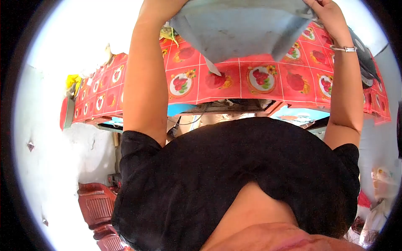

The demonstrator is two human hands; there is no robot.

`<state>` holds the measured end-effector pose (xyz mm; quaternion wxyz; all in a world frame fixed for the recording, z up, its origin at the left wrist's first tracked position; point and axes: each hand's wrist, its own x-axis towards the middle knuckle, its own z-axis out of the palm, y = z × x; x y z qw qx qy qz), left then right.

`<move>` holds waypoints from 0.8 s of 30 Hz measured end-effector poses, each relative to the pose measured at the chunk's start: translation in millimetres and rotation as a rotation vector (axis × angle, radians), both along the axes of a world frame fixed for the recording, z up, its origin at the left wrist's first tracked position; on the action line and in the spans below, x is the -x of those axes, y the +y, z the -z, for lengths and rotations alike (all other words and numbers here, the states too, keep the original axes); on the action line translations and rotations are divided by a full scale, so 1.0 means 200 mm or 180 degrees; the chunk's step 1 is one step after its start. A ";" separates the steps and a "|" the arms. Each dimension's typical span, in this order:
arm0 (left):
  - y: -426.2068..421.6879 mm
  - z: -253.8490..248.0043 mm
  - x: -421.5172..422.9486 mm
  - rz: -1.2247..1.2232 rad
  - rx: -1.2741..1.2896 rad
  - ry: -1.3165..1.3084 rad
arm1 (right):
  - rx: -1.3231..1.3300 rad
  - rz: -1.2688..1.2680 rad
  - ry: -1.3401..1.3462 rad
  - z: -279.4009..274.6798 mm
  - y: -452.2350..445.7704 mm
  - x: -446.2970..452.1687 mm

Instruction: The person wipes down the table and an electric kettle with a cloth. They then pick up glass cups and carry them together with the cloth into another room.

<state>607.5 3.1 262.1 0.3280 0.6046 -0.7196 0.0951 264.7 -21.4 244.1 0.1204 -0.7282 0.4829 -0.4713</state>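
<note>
A grey, limp cloth-like piece (243,33) hangs stretched between my two hands above the table, its lower edge drooping and its top cut off by the frame. My left hand (171,7) is at its upper left, the fingers mostly out of the picture. At the upper right corner, my right hand (331,17) has thumb and fingers closed on the edge. A bracelet (344,49) circles the right wrist. Just below the grey piece, a narrow white strip (212,67) slants over the tablecloth; whether it is attached to the piece I cannot tell.
A red fruit-patterned tablecloth (217,94) covers the table before me. A yellow-green packet (169,34) lies near my left forearm, and a black object (363,58) stands beyond my right wrist. Something yellow (73,81) is at the far left. A reddish-brown chair (96,203) stands lower left.
</note>
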 end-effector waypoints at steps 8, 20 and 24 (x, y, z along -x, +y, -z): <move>-0.21 0.18 -0.07 0.0641 -0.0932 -0.0302 | -0.0380 -0.0742 0.0369 0.19 0.04 0.27; -0.29 0.13 -0.02 0.0790 -0.1273 -0.0531 | -0.0964 0.0175 -0.0754 0.04 0.32 0.09; -0.50 0.44 -0.01 0.0461 -0.0487 -0.0127 | -0.1183 -0.0034 -0.1588 0.51 -0.19 0.27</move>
